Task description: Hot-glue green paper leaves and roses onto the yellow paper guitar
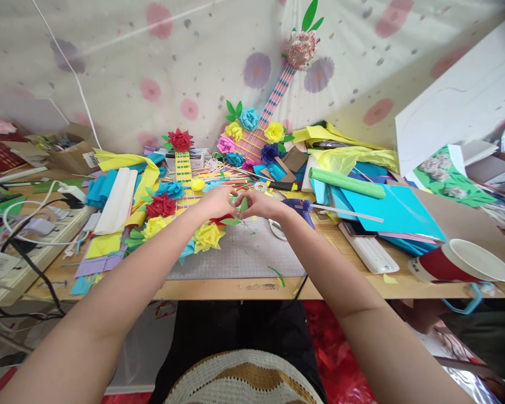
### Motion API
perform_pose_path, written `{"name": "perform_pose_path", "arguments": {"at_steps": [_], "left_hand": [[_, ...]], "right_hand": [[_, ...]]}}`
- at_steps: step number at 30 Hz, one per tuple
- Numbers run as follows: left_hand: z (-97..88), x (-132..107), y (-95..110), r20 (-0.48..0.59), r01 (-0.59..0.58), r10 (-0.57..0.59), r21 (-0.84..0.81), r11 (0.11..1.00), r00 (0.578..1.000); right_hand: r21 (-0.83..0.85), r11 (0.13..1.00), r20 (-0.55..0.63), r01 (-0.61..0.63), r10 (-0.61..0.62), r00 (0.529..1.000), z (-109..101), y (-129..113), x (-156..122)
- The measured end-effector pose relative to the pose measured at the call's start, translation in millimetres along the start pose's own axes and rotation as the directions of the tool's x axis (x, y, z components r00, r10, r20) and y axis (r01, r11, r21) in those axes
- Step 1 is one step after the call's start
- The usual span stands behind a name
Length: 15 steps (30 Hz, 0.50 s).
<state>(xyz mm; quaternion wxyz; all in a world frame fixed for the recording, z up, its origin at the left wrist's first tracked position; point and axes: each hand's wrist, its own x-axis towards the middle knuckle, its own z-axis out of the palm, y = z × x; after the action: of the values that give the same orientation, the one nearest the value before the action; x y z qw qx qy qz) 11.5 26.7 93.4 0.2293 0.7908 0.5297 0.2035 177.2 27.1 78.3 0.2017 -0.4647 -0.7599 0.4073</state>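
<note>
Both hands meet above the grey cutting mat (244,255). My left hand (216,203) is closed on a red paper flower (222,220) with a green leaf beneath it. My right hand (263,205) pinches a small green paper leaf (243,204) held against that flower. A yellow paper flower (208,235) lies just under my left wrist. Behind the hands stands a paper guitar (258,134) trimmed with blue, yellow and pink flowers.
A blue glue gun (302,209) lies right of my right hand. Cyan sheets (387,210), a green paper roll (347,183) and a white keyboard (368,253) fill the right side. A red cup (458,264) lies at the right edge. Cables and a power strip (46,224) sit left.
</note>
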Motion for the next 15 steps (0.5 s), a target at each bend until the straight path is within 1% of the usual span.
{"name": "perform_pose_path", "arguments": {"at_steps": [3, 6, 8, 10, 11, 12, 13, 14, 15], "left_hand": [[0.6, 1, 3, 0.013, 0.069, -0.069, -0.021, 0.997, 0.998], [-2.3, 4, 1, 0.022, 0.084, -0.082, -0.136, 0.987, 0.996], [-10.3, 8, -4, 0.016, 0.093, -0.092, -0.184, 0.978, 0.996], [-24.4, 15, -14, -0.053, 0.125, -0.135, -0.163, 0.979, 0.989], [-32.9, 19, -21, -0.132, 0.161, -0.176, -0.121, 0.980, 0.975], [-41.6, 24, -29, -0.220, 0.206, -0.217, -0.070, 0.976, 0.951], [-49.9, 28, -37, -0.302, 0.288, -0.279, -0.014, 0.957, 0.912], [-57.1, 33, -46, -0.378, 0.377, -0.337, 0.035, 0.926, 0.862], [-62.8, 38, -55, -0.429, 0.453, -0.382, 0.072, 0.889, 0.818]], "right_hand": [[-0.014, 1.000, -0.005, -0.015, 0.015, 1.000, 1, -4, 2], [0.084, 0.996, 0.000, -0.035, 0.035, 0.999, -1, -5, 2], [0.176, 0.982, -0.006, -0.067, 0.069, 0.998, -4, -2, 1], [0.280, 0.955, -0.024, -0.099, 0.110, 0.994, -9, 3, 0], [0.341, 0.934, -0.043, -0.105, 0.128, 0.991, -10, 6, -1], [0.405, 0.908, -0.065, -0.107, 0.145, 0.987, -12, 10, -1], [0.468, 0.878, -0.089, -0.102, 0.162, 0.983, -13, 13, -2], [0.526, 0.845, -0.114, -0.093, 0.179, 0.977, -13, 16, -2], [0.574, 0.814, -0.136, -0.083, 0.195, 0.971, -13, 19, -2]]}}
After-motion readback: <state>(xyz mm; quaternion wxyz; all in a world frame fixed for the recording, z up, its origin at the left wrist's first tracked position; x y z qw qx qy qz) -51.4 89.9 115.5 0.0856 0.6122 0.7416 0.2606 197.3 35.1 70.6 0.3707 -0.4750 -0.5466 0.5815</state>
